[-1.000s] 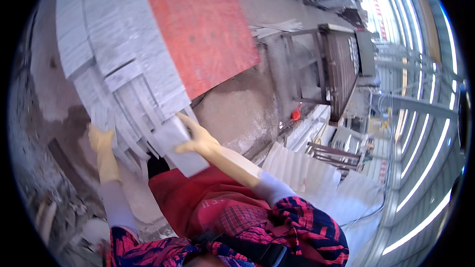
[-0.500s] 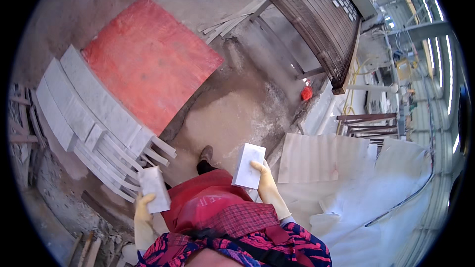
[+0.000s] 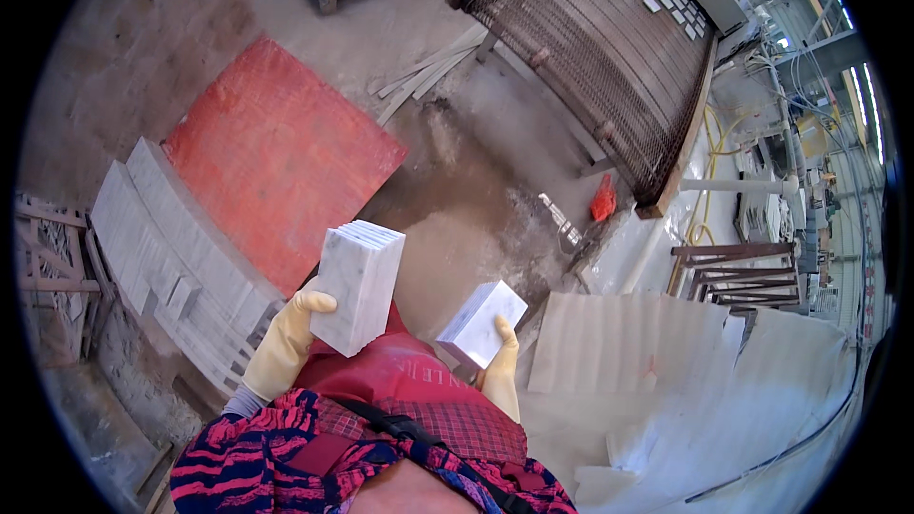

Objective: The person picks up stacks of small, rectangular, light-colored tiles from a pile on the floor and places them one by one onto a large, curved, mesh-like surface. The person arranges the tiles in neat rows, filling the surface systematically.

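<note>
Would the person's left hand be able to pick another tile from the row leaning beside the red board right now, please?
Probably not. The left hand already has its grip full with a stack of white tiles, though the leaning row of tiles is close on that side with nothing between.

Bright daylight overall, strongest at upper right, where the windows (image 3: 862, 105) blow out to near white. White sheeting (image 3: 666, 362) at lower right is glary, detail washed out. Red mat (image 3: 276, 157) evenly lit, colour saturated. Left rim dimmer, rubble in shade. Shadows soft; a darker patch on the floor (image 3: 447, 190) under the mesh rack (image 3: 609, 57). Heavy fisheye: rack edges & beams bow toward the rim, black vignette all round. Centre sharp, marble tile stack (image 3: 357, 286) shows crisp edges. Clothing at the bottom edge is too close, slightly soft. No motion blur seen.
</note>
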The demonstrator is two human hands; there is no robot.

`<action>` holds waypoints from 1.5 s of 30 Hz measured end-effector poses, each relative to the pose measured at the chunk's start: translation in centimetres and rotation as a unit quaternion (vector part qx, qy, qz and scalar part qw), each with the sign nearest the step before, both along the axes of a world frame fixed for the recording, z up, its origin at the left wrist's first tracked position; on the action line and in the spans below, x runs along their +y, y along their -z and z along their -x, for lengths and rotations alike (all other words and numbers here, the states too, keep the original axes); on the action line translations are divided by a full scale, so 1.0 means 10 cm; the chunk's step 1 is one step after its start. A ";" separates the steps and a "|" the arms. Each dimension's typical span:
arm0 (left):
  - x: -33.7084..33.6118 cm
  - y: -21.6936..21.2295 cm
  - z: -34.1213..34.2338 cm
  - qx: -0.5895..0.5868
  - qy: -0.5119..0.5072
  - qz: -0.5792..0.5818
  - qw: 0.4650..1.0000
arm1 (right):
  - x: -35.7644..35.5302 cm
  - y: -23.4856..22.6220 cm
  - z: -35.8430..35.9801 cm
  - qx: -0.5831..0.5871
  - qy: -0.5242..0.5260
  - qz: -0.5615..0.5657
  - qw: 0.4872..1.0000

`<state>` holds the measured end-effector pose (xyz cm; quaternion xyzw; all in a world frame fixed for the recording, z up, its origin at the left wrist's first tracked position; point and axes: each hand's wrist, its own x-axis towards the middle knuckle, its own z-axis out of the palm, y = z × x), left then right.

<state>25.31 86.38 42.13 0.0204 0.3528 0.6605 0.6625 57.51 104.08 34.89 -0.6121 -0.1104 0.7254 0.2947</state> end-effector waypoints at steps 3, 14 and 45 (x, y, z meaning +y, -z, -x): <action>0.78 0.03 0.27 -0.013 -0.003 -0.039 0.999 | 0.61 -0.08 0.19 0.011 0.008 0.007 1.000; 3.37 -0.38 1.06 -0.086 0.091 -0.117 0.985 | 2.68 -0.55 0.71 0.003 0.077 -0.021 0.997; 7.13 0.07 5.96 0.035 0.043 -0.062 0.997 | 6.98 -0.55 5.51 0.030 0.186 -0.194 0.963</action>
